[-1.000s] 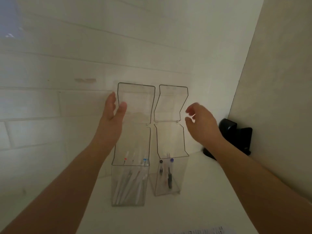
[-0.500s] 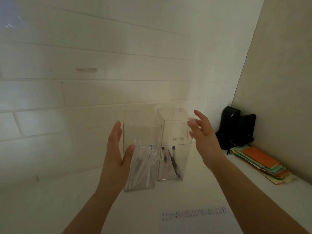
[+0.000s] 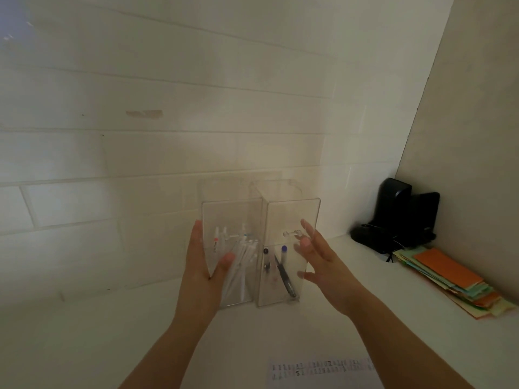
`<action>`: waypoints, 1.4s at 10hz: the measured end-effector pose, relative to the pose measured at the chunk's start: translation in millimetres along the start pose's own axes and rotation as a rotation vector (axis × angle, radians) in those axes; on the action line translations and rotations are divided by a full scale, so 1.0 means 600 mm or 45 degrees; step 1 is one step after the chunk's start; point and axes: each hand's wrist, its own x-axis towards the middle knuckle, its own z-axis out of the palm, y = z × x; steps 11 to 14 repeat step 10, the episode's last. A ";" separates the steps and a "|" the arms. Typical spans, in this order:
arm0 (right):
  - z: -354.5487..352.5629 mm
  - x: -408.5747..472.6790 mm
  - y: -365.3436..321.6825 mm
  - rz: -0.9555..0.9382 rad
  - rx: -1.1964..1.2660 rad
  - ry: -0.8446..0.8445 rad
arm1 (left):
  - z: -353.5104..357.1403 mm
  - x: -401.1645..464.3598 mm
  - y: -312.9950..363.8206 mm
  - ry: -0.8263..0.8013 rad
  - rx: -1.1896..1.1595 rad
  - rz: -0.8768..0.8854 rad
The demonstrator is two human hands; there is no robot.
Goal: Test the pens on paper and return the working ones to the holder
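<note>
My left hand (image 3: 206, 265) is spread flat vs the left clear holder (image 3: 233, 248) on the tabletop (image 3: 351, 318), right hand (image 3: 320, 259) loose & gripping nothing beside the right holder (image 3: 289, 220); best steady both w/ palms before lifting pens (image 3: 241, 262)

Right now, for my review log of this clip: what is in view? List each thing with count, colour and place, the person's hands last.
acrylic holders: two, clear, side by side by the tiled wall.
white pens: a bundle, count unclear, in the left holder.
dark pens: about two, black-capped and blue-capped, in the right holder.
printed paper: one sheet, white, at the near edge.
black device: one, in the right corner.
paper stack: one, orange, green and yellow, along the right wall.
left hand: open, against the left holder.
right hand: open, at the right holder's side.
</note>
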 end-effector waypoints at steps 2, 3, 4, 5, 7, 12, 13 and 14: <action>0.029 0.047 0.006 -0.007 -0.042 0.032 | -0.026 0.031 -0.016 0.037 0.080 -0.016; 0.038 0.066 0.014 -0.021 -0.049 0.072 | -0.026 0.035 -0.024 0.037 0.071 -0.017; 0.041 0.075 0.024 -0.041 -0.044 0.102 | -0.017 0.036 -0.032 0.074 0.071 -0.007; 0.047 0.080 0.029 -0.053 -0.033 0.113 | -0.010 0.036 -0.033 0.126 0.116 0.000; 0.056 0.073 0.025 -0.053 -0.051 0.137 | -0.003 0.033 -0.032 0.173 0.209 0.022; 0.023 0.036 -0.004 0.107 -0.120 0.228 | -0.033 0.027 -0.019 0.165 0.069 -0.053; 0.023 0.036 -0.004 0.107 -0.120 0.228 | -0.033 0.027 -0.019 0.165 0.069 -0.053; 0.023 0.036 -0.004 0.107 -0.120 0.228 | -0.033 0.027 -0.019 0.165 0.069 -0.053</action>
